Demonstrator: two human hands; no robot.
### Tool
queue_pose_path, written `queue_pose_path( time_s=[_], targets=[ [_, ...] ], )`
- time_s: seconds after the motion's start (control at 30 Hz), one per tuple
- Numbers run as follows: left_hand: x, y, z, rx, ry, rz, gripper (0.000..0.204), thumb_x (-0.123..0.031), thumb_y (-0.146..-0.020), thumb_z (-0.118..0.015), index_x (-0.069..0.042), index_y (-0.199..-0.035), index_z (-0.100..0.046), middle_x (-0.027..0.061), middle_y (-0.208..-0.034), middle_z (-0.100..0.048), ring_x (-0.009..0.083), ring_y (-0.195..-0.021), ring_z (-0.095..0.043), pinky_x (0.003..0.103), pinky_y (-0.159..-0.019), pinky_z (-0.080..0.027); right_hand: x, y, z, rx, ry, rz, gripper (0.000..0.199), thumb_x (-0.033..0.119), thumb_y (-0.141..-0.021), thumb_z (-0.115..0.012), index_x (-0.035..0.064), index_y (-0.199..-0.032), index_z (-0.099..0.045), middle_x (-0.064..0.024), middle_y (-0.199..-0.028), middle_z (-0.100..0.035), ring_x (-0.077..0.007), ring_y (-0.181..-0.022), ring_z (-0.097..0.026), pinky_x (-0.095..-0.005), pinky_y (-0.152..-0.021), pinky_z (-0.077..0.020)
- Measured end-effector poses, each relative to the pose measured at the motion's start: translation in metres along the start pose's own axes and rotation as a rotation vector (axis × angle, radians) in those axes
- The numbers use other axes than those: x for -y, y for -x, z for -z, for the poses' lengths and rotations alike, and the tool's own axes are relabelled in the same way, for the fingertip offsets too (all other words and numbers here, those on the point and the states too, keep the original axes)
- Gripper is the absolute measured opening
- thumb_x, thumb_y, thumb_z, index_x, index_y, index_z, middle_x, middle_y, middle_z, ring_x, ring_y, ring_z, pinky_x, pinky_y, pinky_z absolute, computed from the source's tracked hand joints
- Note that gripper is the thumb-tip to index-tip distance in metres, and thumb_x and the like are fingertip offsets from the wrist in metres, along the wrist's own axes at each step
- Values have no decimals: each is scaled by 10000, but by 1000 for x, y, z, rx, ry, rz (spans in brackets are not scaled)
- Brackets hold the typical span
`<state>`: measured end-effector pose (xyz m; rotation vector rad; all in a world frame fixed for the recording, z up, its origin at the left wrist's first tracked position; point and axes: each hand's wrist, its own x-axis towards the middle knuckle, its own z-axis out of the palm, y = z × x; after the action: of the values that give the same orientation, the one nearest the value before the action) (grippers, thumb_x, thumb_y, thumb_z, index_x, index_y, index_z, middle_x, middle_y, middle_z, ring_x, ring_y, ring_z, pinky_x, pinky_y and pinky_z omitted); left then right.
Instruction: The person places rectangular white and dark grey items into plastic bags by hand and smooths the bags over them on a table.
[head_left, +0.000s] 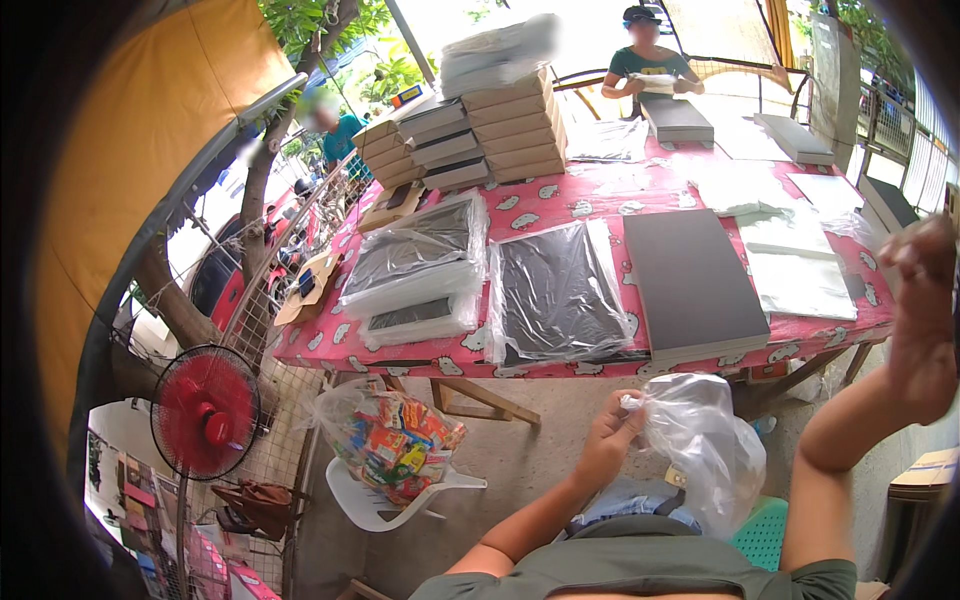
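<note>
— What's in the left hand [607, 432]?

— A clear plastic bag [700, 445], pinched shut at its neck, hanging over the lap below the desk [560, 205] edge. It looks empty to me.

— And the right hand [922, 320]?

— Raised high at the side, blurred; I cannot tell whether its grip is open or closed.

— Much finished?

— Several bagged flat black items [555, 290] lie on the desk, but a bare grey slab [690, 280] sits beside them, unwrapped. I'd judge it partway.
</note>
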<state>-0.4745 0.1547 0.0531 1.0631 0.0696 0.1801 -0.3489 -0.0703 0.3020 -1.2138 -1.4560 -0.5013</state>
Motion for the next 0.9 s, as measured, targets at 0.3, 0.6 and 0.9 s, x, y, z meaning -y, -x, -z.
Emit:
queue_pose_path(
  time_s=[0.3, 0.6, 0.9],
  targets=[
    [-6, 0, -4, -10, 56, -105, 265, -103, -899, -443, -98, -1162, -405, 22, -881, -548, 34, -757, -495, 175, -653, -400, -45, 68, -107, 449, 186, -493, 862, 363, -501, -810, 26, -1199, -433, -165, -1153, -465, -296, -1099, -448, -373, -925, -355],
    [-21, -5, 20, 73, 254, -18, 374, -135, -797, -631, -87, -1117, -445, -15, -710, -547, 24, -599, -491, 158, -520, -382, -68, 161, -101, -231, -46, -998, 127, 42, -673, -687, -6, -708, -574, 13, -627, -489, -62, -597, -449, -217, -549, -369],
    [-37, -34, 26, 57, -446, -13, 304, -36, -692, -703, -97, -970, -597, -55, -676, -527, 6, -577, -447, 157, -461, -338, -86, 168, -58, -94, 221, -1006, 173, 146, -709, -676, 7, -702, -574, 5, -588, -491, -66, -567, -427, -218, -521, -338]
  ],
)
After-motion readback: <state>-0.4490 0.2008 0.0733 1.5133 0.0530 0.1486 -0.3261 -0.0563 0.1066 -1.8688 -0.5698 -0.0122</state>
